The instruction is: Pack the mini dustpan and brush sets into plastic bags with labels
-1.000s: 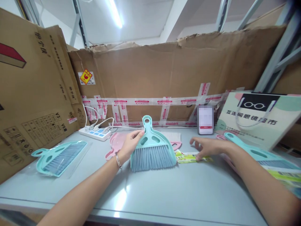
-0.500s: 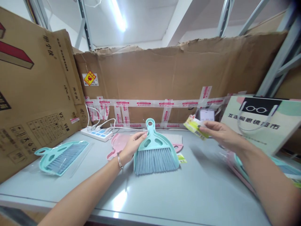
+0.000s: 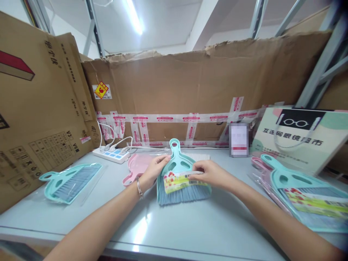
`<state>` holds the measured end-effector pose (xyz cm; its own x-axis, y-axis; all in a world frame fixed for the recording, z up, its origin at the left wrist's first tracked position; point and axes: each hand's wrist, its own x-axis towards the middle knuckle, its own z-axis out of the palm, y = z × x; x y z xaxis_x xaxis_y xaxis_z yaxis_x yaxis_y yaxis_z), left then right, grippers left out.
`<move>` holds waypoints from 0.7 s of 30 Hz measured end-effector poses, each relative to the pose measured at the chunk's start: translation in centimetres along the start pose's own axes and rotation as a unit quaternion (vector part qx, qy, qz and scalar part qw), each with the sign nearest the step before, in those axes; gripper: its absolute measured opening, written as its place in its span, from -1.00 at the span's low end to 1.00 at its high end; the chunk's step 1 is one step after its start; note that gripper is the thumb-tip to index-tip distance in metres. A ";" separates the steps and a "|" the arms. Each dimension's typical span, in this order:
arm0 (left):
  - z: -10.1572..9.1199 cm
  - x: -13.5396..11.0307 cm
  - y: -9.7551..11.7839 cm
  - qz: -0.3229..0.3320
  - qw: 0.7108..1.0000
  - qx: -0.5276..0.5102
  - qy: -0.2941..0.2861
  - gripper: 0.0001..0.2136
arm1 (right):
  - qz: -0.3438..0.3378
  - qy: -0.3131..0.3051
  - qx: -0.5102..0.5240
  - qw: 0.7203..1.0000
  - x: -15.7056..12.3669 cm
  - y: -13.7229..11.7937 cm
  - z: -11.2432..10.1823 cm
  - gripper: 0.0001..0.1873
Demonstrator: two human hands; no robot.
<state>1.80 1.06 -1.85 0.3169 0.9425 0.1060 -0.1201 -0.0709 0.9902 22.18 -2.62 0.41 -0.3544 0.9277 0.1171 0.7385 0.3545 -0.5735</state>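
Observation:
A teal hand brush [image 3: 179,165] with grey bristles lies flat on the grey table [image 3: 190,224], handle pointing away. My left hand [image 3: 153,170], a bangle on its wrist, grips the brush's left shoulder with curled fingers. My right hand [image 3: 209,174] pinches a green and yellow paper label [image 3: 176,181] and presses it across the brush where the bristles begin. A pink dustpan [image 3: 136,165] lies partly hidden behind the brush and my left hand.
A bagged teal brush [image 3: 67,181] lies at the left. A white power strip [image 3: 110,154] sits at the back left. Bagged teal and pink sets [image 3: 296,185] are stacked at the right before a paper bag [image 3: 301,136]. A phone [image 3: 239,139] leans on the cardboard wall [image 3: 190,87].
My right hand picked the label off the table, lifted it near the phone, then brought it down onto the brush. My left hand stayed on the brush.

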 end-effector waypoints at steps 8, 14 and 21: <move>0.0 -0.4 0.9 0.015 1.000 -0.003 0.022 -0.60 | 0.032 0.202 0.021 0.979 0.4 1.1 1.6 -0.26; -0.1 -0.5 1.3 0.013 0.999 0.026 -0.026 -0.58 | 0.064 0.108 0.132 0.983 0.4 1.0 1.1 -0.27; -0.7 -0.9 1.9 -0.018 0.983 0.100 -0.150 -0.50 | 0.072 0.114 0.159 0.978 0.5 1.3 1.2 -0.22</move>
<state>0.67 0.28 -0.15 0.5839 0.8093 0.0632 0.0743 -0.1308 0.9886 22.26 -1.83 -1.19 -0.0957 0.9801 0.1741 0.5426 0.1980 -0.8164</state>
